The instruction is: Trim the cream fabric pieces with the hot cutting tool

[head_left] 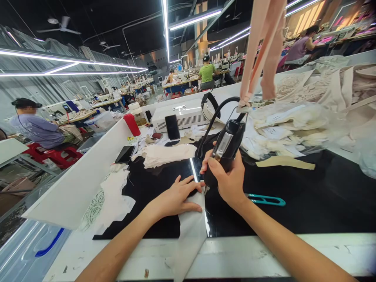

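Note:
My right hand (230,182) is wrapped round a black corded hand tool (236,129) with a metal plate on its side. Pink cloth strips (258,51) hold the tool from above, and its lower end is close to a pale fabric piece (190,229); whether they touch is hidden. My left hand (178,196) lies flat on that fabric, fingers spread towards the tool. The fabric runs over the black work surface (308,199) and hangs past its front edge. Teal thread snips (272,200) lie just right of my right wrist.
Stacked white pieces (170,154), a standing phone (172,127) and a white metal box (183,113) are behind my hands. Pale fabric piles (284,125) fill the back right. A white side wall (79,180) bounds the left. Several people sit at other tables.

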`<state>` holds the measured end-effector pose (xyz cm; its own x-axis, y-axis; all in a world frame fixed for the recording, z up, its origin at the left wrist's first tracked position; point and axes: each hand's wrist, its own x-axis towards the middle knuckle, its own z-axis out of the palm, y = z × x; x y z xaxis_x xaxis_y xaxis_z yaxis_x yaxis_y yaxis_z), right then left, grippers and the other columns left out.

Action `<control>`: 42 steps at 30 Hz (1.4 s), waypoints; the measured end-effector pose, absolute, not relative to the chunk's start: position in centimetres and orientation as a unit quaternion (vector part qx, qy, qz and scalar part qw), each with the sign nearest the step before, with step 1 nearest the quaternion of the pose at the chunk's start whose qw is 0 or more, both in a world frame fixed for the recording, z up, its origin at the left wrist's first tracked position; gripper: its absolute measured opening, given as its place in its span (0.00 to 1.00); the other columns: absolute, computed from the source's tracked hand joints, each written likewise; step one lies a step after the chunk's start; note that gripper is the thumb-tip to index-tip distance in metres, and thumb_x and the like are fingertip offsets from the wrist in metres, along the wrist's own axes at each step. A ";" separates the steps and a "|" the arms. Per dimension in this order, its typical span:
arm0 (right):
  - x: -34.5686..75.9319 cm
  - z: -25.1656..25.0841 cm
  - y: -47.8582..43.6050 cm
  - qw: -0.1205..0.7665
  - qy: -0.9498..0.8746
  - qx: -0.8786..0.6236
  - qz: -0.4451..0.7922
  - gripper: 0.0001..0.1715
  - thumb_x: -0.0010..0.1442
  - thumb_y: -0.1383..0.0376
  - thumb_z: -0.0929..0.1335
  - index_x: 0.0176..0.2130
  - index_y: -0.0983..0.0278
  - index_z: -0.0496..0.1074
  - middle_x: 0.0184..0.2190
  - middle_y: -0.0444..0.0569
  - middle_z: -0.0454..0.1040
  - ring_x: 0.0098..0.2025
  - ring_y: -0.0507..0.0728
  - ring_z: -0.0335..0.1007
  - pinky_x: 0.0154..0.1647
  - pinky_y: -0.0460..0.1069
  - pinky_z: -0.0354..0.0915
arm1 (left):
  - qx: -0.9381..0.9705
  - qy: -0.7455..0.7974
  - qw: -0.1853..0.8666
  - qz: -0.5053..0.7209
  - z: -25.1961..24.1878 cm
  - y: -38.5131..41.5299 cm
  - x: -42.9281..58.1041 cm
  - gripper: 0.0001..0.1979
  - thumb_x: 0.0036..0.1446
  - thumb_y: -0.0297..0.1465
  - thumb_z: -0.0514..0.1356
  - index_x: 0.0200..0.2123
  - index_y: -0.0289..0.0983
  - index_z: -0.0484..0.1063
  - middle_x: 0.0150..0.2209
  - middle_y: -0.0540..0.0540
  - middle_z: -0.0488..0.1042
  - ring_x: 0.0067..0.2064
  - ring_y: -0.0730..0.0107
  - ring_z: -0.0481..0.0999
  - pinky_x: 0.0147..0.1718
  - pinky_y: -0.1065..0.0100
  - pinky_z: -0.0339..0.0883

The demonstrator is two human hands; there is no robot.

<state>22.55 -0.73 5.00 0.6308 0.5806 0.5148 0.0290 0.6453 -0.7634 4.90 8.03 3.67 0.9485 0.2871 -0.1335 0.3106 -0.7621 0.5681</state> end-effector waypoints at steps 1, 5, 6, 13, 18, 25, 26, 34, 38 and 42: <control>22.6 5.0 -0.8 0.814 -0.396 -0.389 0.168 0.20 0.62 0.54 0.81 0.43 0.55 0.71 0.31 0.38 0.79 0.23 0.51 0.75 0.26 0.48 0.79 | 0.938 0.160 0.306 -0.023 3.7 8.0 4.8 0.26 0.70 0.45 0.76 0.65 0.49 0.73 0.71 0.42 0.76 0.86 0.43 0.52 0.82 0.25 0.35; 22.5 5.2 -0.9 0.813 -0.398 -0.394 0.161 0.19 0.62 0.56 0.81 0.43 0.55 0.71 0.31 0.37 0.79 0.24 0.51 0.75 0.27 0.48 0.79 | 0.935 0.171 0.310 -0.039 3.9 8.0 4.3 0.26 0.71 0.45 0.75 0.66 0.49 0.72 0.75 0.43 0.73 0.87 0.43 0.47 0.82 0.24 0.31; 22.5 5.2 -0.9 0.812 -0.398 -0.395 0.160 0.19 0.62 0.56 0.80 0.43 0.55 0.71 0.31 0.37 0.79 0.24 0.51 0.75 0.27 0.48 0.79 | 0.934 0.175 0.310 -0.042 4.0 8.0 4.1 0.26 0.71 0.45 0.74 0.66 0.49 0.72 0.75 0.43 0.73 0.87 0.43 0.46 0.82 0.24 0.31; 22.3 4.9 -0.7 0.808 -0.397 -0.408 0.154 0.20 0.62 0.54 0.80 0.46 0.55 0.70 0.32 0.38 0.78 0.25 0.52 0.74 0.29 0.50 0.78 | 0.938 0.182 0.293 -0.027 4.7 7.4 4.3 0.21 0.73 0.43 0.73 0.61 0.45 0.73 0.76 0.39 0.71 0.87 0.44 0.48 0.82 0.24 0.34; 22.4 4.7 -0.7 0.804 -0.384 -0.430 0.148 0.22 0.62 0.54 0.80 0.49 0.55 0.71 0.35 0.39 0.79 0.27 0.53 0.75 0.30 0.51 0.78 | 0.944 0.184 0.273 0.013 5.0 6.8 5.5 0.12 0.76 0.36 0.70 0.56 0.44 0.74 0.74 0.37 0.73 0.86 0.46 0.52 0.82 0.27 0.38; 22.2 5.1 -0.9 0.806 -0.394 -0.411 0.166 0.21 0.61 0.56 0.80 0.46 0.55 0.70 0.32 0.36 0.79 0.24 0.52 0.76 0.29 0.49 0.79 | 0.937 0.185 0.297 -0.009 4.1 6.9 5.7 0.13 0.73 0.38 0.72 0.55 0.44 0.75 0.71 0.39 0.76 0.83 0.45 0.60 0.82 0.26 0.39; 22.2 5.1 -1.0 0.805 -0.393 -0.412 0.166 0.21 0.61 0.56 0.80 0.46 0.55 0.70 0.32 0.36 0.79 0.24 0.52 0.76 0.29 0.49 0.79 | 0.935 0.188 0.302 -0.013 4.0 6.9 5.6 0.13 0.74 0.38 0.71 0.56 0.44 0.75 0.71 0.39 0.76 0.84 0.45 0.57 0.81 0.25 0.38; 22.1 5.1 -0.9 0.806 -0.392 -0.412 0.166 0.21 0.61 0.56 0.80 0.46 0.55 0.70 0.32 0.36 0.78 0.24 0.52 0.76 0.28 0.49 0.79 | 0.936 0.199 0.290 -0.029 4.0 6.9 5.0 0.13 0.75 0.37 0.71 0.57 0.45 0.74 0.74 0.41 0.75 0.87 0.46 0.49 0.81 0.24 0.38; 22.2 5.2 -1.0 0.803 -0.394 -0.414 0.167 0.22 0.61 0.55 0.81 0.47 0.55 0.70 0.32 0.37 0.78 0.24 0.52 0.76 0.28 0.49 0.79 | 0.937 0.198 0.286 -0.035 4.2 6.9 5.1 0.13 0.75 0.37 0.71 0.56 0.45 0.74 0.74 0.41 0.75 0.87 0.45 0.49 0.81 0.22 0.37; 22.1 5.6 -0.9 0.818 -0.382 -0.401 0.158 0.21 0.61 0.54 0.80 0.43 0.55 0.70 0.32 0.37 0.78 0.24 0.51 0.75 0.27 0.49 0.77 | 0.938 0.201 0.280 -0.039 4.5 6.8 5.1 0.13 0.75 0.37 0.71 0.57 0.45 0.74 0.73 0.40 0.76 0.86 0.44 0.50 0.80 0.22 0.38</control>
